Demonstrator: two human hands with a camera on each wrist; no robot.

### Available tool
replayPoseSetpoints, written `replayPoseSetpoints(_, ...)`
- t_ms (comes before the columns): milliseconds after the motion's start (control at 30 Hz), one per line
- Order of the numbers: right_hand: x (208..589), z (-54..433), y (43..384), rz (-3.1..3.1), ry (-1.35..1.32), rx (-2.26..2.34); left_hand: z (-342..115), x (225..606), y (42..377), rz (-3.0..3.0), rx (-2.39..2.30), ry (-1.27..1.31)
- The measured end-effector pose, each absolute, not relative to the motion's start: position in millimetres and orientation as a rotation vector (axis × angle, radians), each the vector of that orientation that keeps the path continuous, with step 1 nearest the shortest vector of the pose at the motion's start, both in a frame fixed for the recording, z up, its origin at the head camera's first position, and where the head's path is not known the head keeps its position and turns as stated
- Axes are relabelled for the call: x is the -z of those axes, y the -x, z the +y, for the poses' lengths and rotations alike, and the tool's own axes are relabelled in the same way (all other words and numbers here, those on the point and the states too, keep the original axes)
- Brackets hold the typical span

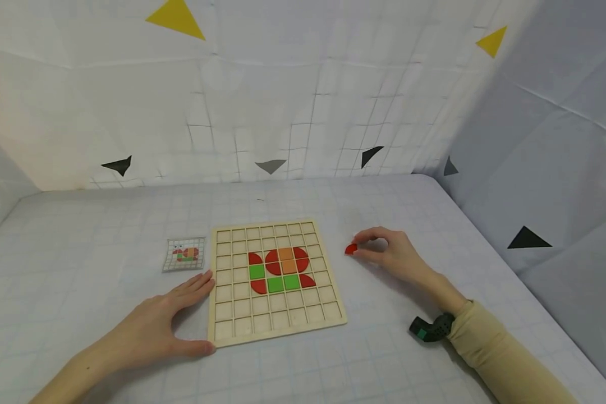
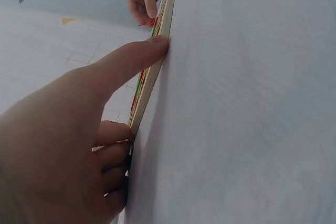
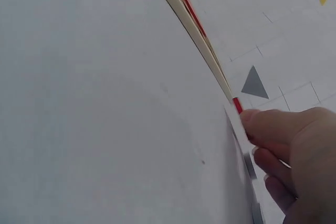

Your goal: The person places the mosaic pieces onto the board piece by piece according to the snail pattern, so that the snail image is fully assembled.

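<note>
A pale wooden grid board point(image 1: 278, 320) lies on the table, with red quarter-circle pieces point(image 1: 258, 287), green squares point(image 1: 275, 285) and orange squares point(image 1: 285, 254) set in its middle cells. My left hand point(image 1: 151, 325) touches the board's left edge, thumb at the near corner and fingertips farther up; the left wrist view shows the thumb point(image 2: 136, 59) straight along that edge. To the right of the board, my right hand point(image 1: 396, 255) pinches a red quarter-circle piece point(image 1: 351, 249) between thumb and fingers. In the right wrist view, part of this red piece point(image 3: 238, 105) is hidden by the fingertips.
Left of the board lies a small gridded picture card point(image 1: 184, 254) with a red, green and orange figure. A dark band-like device point(image 1: 431, 328) sits at the right wrist. White sheeting point(image 1: 303, 84) with black, grey and yellow triangles rises behind the table.
</note>
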State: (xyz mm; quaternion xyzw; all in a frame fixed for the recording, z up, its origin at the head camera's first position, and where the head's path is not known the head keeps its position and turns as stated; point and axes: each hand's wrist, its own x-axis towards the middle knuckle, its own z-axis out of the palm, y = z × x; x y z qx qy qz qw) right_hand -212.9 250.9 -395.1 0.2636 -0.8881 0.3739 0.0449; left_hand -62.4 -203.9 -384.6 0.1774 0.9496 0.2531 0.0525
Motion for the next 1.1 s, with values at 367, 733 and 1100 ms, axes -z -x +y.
replayPoseSetpoints(367, 386.1, 201.5, 194.8, -2.722, -0.855, -1.21, -203.5, 383.8, 62.8, 2.882, -0.766, -0.526)
replayPoseSetpoints(733, 387.5, 128.6, 186.4, -2.652, -1.045, -1.284, -204.0, 385.1, 62.8, 2.872, -0.775, -0.53)
replayPoseSetpoints(1100, 384.9, 70.0, 186.3, -2.714, -1.098, -1.21, -203.7, 383.3, 61.5, 2.864, -0.784, -0.526)
